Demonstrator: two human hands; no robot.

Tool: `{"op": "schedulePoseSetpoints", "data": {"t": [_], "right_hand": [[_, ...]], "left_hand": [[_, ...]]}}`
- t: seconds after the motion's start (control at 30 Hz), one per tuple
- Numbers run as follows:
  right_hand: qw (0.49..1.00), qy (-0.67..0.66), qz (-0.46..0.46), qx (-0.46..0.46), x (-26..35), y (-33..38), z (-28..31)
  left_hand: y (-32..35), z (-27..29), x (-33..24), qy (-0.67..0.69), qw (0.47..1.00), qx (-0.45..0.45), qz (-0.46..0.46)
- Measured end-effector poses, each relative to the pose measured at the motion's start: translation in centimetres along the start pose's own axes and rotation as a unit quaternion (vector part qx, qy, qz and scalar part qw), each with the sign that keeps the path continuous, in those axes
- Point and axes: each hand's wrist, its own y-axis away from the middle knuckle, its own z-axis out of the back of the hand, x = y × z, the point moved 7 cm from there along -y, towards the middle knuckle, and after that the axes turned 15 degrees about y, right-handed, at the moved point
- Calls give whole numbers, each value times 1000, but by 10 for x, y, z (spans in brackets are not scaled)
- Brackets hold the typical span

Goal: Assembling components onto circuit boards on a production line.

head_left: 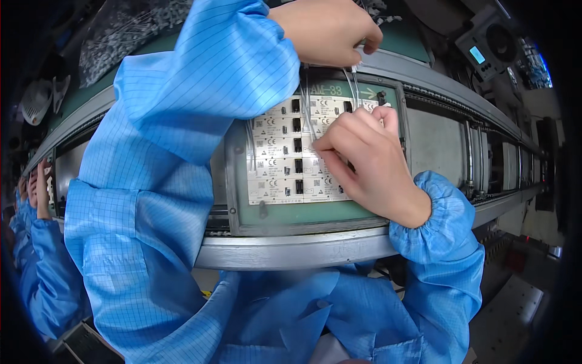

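Observation:
A panel of white boards (276,190), with printed labels and black components in rows, lies in a green carrier (291,213). My left hand (330,33) reaches across its far edge with fingers curled down; a white plug (356,68) with thin wires shows just below the fingertips. Whether those fingers grip the plug is hard to see. Over the right half of the panel, my right hand (370,161) is closed in a pinch at the lower end of a thin pale wire (313,130). Its palm hides several boards. More thin wires (250,136) trail over the panel's left side.
The carrier sits between metal conveyor rails (297,252). A clear bag of white-plugged wires (115,45) lies at the far left. At the far right stands a device with a lit display (477,55). Another person's blue sleeve (54,273) shows at the left edge.

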Motion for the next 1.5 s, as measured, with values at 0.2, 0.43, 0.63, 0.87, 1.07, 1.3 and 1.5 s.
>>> {"op": "schedulePoseSetpoints", "data": {"t": [0.2,0.43,0.63,0.87,1.07,1.3,1.5], "right_hand": [[1000,-26,-7,-5,-6,2,4],[999,-18,-13,-29,-14,3,6],[1000,-7,1,-27,-11,3,6],[998,7,12,-57,-9,1,8],[999,-38,7,-27,-10,0,1],[996,-80,-11,26,-14,0,-2],[999,12,46,20,2,-1,9]], "left_hand": [[-18,6,-3,-50,996,62,-32],[-30,8,48,-73,996,43,-26],[-27,3,56,-101,994,-26,-30],[-31,30,44,74,989,-116,-54],[5,58,23,249,949,-194,0],[5,31,45,545,803,-186,151],[0,19,21,627,759,-130,120]]}}
